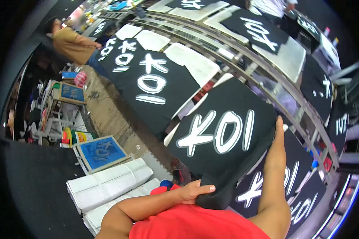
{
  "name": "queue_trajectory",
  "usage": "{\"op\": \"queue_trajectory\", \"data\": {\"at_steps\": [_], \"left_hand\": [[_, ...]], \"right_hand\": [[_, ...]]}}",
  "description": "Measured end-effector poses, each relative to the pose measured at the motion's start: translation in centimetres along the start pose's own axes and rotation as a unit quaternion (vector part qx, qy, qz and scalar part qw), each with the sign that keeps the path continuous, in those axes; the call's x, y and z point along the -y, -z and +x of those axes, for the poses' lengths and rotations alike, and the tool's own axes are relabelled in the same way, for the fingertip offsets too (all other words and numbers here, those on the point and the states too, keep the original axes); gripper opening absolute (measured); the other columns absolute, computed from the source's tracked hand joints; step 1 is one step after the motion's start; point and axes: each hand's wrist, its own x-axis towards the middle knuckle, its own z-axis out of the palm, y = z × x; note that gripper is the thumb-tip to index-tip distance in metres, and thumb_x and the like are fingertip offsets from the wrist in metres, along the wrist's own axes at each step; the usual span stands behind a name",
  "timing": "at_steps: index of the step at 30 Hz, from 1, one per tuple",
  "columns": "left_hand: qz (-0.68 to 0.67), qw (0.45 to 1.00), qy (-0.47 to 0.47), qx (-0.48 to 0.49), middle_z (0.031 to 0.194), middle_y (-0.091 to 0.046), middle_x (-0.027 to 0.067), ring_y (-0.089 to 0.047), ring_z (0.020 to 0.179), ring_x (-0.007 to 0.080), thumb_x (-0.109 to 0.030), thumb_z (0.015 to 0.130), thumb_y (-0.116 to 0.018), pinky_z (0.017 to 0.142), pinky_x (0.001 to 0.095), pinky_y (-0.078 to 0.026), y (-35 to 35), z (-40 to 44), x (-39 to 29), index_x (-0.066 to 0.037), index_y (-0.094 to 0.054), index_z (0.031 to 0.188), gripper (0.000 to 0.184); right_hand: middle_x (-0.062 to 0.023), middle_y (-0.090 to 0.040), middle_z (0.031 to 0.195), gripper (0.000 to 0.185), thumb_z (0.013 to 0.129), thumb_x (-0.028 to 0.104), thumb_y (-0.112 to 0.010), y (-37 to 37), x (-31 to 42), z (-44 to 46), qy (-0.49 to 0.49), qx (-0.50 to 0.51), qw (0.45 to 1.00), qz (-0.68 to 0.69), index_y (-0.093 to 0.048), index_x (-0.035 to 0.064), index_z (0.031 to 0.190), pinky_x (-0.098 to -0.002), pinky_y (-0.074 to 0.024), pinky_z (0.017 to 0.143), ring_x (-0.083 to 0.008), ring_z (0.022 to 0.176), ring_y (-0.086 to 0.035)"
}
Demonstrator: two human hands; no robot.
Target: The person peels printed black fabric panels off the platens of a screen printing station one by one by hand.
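A black shirt with large white KOI lettering [227, 91] is spread over a pale board directly before me. My left hand [196, 191] is closed on the shirt's bunched near edge, with the thumb on top of the cloth. Farther along the shirt's right edge, my right hand [280, 124] lies against the cloth with its fingers extended. Its fingers look straight, and the side facing the fabric is partly hidden. Another lettered black shirt [127, 89] lies on the board to the left, and one more [293, 167] is at the right, partly behind my right arm.
Metal rails [263, 85] run behind the boards, with more lettered shirts beyond. A blue framed screen [101, 153] leans at lower left, above wrapped white bundles [109, 185]. A person in a tan shirt [71, 46] stands at upper left; another person [267, 6] is at the top.
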Motion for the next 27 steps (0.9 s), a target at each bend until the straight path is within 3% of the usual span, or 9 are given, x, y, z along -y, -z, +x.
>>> {"op": "queue_trajectory", "data": {"at_steps": [5, 9, 11, 14, 16, 19, 21, 25, 27], "left_hand": [[0.271, 0.962, 0.03, -0.024, 0.099, -0.06, 0.0025, -0.056, 0.09, 0.0141, -0.042, 0.094, -0.057, 0.08, 0.0298, -0.045, 2.8, 0.1, 1.3, -0.003, -0.059, 0.108, 0.042], [0.468, 0.88, 0.076, 0.013, 0.085, -0.058, 0.006, -0.052, 0.08, 0.014, -0.056, 0.094, -0.049, 0.069, 0.0353, -0.044, 5.2, 1.2, 2.6, 0.002, -0.06, 0.095, 0.059], [0.56, 0.825, 0.07, 0.026, 0.069, -0.052, 0.01, -0.049, 0.065, 0.0165, -0.06, 0.092, -0.047, 0.059, 0.0389, -0.042, 5.2, 1.7, 2.3, 0.003, -0.058, 0.074, 0.066], [0.607, 0.794, 0.031, 0.0, 0.058, -0.051, 0.018, -0.052, 0.056, 0.025, -0.062, 0.092, -0.045, 0.054, 0.0413, -0.041, 3.9, 1.7, 2.0, 0.008, -0.055, 0.065, 0.076], [0.665, 0.746, 0.026, 0.018, 0.059, -0.054, 0.0259, -0.055, 0.056, 0.0338, -0.06, 0.093, -0.043, 0.054, 0.0447, -0.042, 2.2, 1.3, 0.7, 0.013, -0.054, 0.065, 0.08], [0.684, 0.729, 0.006, 0.033, 0.059, -0.054, 0.0275, -0.055, 0.055, 0.0366, -0.059, 0.094, -0.042, 0.054, 0.0466, -0.042, 1.5, 1.9, 0.9, 0.013, -0.054, 0.064, 0.079], [0.671, 0.74, -0.038, 0.016, 0.052, -0.05, 0.0217, -0.051, 0.048, 0.0296, -0.06, 0.093, -0.044, 0.049, 0.0445, -0.039, 2.8, 2.8, 2.4, 0.01, -0.052, 0.058, 0.079], [0.567, 0.818, -0.098, -0.026, 0.054, -0.039, 0.0026, -0.039, 0.053, 0.012, -0.049, 0.095, -0.053, 0.048, 0.0337, -0.033, 3.8, 1.1, 0.6, -0.002, -0.046, 0.059, 0.059], [0.464, 0.866, -0.185, -0.037, 0.057, -0.044, 0.0044, -0.043, 0.056, 0.0104, -0.048, 0.093, -0.056, 0.05, 0.0321, -0.035, 3.8, -1.7, -1.8, -0.005, -0.053, 0.069, 0.05]], "right_hand": [[-0.0189, -0.064, 0.113, 0.051, 0.078, 0.032, -0.061, 1.8, 0.8, 1.8, 0.025, 0.089, 0.944, -0.318, -0.064, -0.0051, 0.113, -0.0336, -0.0437, 0.091, -0.0282, 0.108, -0.061], [-0.0231, -0.063, 0.114, 0.068, 0.066, 0.029, -0.078, 7.5, 6.7, -2.5, -0.089, 0.266, 0.92, -0.272, -0.058, -0.0028, 0.122, -0.0595, -0.0447, 0.081, -0.0431, 0.101, -0.061], [-0.0223, -0.039, 0.145, 0.087, 0.07, 0.039, -0.079, 9.2, 7.7, -4.8, -0.15, 0.268, 0.903, -0.301, -0.041, 0.0006, 0.138, -0.0603, -0.0328, 0.099, -0.043, 0.132, -0.036], [-0.0199, -0.052, 0.132, 0.076, 0.074, 0.042, -0.076, 11.5, 5.9, -4.4, -0.146, 0.261, 0.925, -0.234, -0.048, 0.0029, 0.132, -0.0585, -0.0361, 0.097, -0.0386, 0.122, -0.047], [-0.0115, -0.062, 0.111, 0.053, 0.081, 0.042, -0.07, 11.9, 6.0, -3.5, -0.096, 0.217, 0.965, 0.111, -0.056, 0.0063, 0.118, -0.0486, -0.0463, 0.084, -0.0274, 0.098, -0.06], [-0.0016, -0.06, 0.094, 0.031, 0.089, 0.033, -0.064, 8.1, 8.5, -1.5, 0.059, 0.275, 0.918, 0.281, -0.059, 0.0071, 0.105, -0.0349, -0.0423, 0.073, -0.0157, 0.085, -0.053], [-0.0002, -0.058, 0.086, 0.024, 0.09, 0.027, -0.062, 5.4, 12.4, -6.3, 0.13, 0.347, 0.909, 0.189, -0.06, 0.0076, 0.103, -0.0287, -0.042, 0.071, -0.0128, 0.08, -0.053], [-0.0087, -0.066, 0.096, 0.047, 0.079, 0.037, -0.072, 5.4, 17.6, -12.0, 0.08, 0.329, 0.747, -0.572, -0.065, 0.0001, 0.108, -0.0286, -0.0479, 0.061, -0.018, 0.077, -0.061], [-0.0095, -0.066, 0.098, 0.047, 0.079, 0.035, -0.071, 6.2, 17.8, -12.2, 0.153, 0.363, 0.832, -0.39, -0.065, -0.0009, 0.109, -0.0289, -0.0486, 0.063, -0.0192, 0.08, -0.062]]}}
